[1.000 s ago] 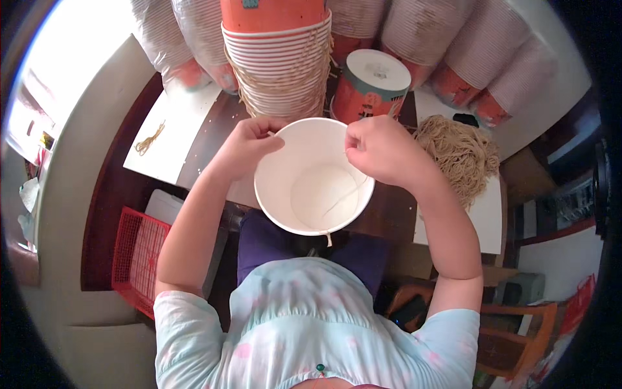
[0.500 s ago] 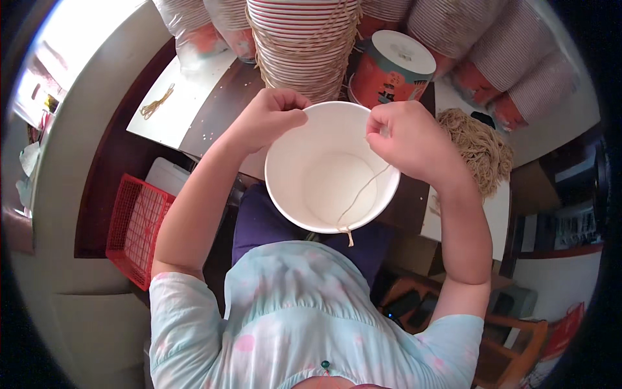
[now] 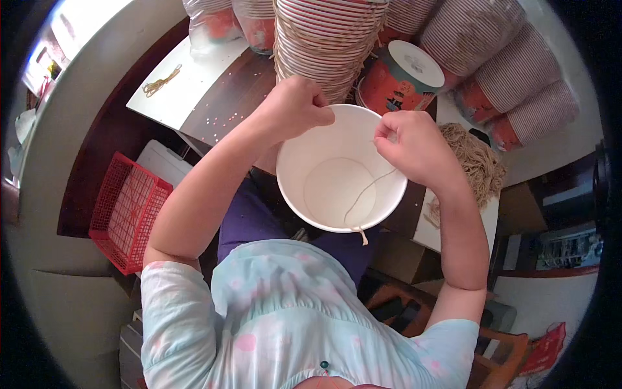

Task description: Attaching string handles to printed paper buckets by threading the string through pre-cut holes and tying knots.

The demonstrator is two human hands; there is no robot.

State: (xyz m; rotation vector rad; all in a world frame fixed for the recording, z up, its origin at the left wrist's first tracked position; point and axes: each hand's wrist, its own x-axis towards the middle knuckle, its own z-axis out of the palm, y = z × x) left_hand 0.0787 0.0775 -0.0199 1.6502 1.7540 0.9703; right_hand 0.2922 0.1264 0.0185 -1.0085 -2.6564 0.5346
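Observation:
A white paper bucket (image 3: 311, 188) is in front of me above my lap, its open mouth facing up. A thin beige cord (image 3: 367, 198) has a knotted end at the near rim and runs across the inside toward the right side. My right hand (image 3: 418, 148) is closed in a pinch at the right rim, with the cord leading to its fingers. My left hand (image 3: 297, 110) is closed at the far left rim, thumb against curled fingers; whatever it grips is hidden.
Beyond the bucket rises a tall stack of nested buckets (image 3: 327, 48) with cords hanging on it. Right of it are an orange printed bucket (image 3: 395, 87), wrapped stacks (image 3: 508, 71) and a heap of beige cords (image 3: 476, 162). A red plastic basket (image 3: 129, 211) is at left.
My left hand has moved right along the far rim, its fingers closing more tightly. The bucket sits slightly further right in view, and the whole scene has shifted a little. My right hand keeps its pinch.

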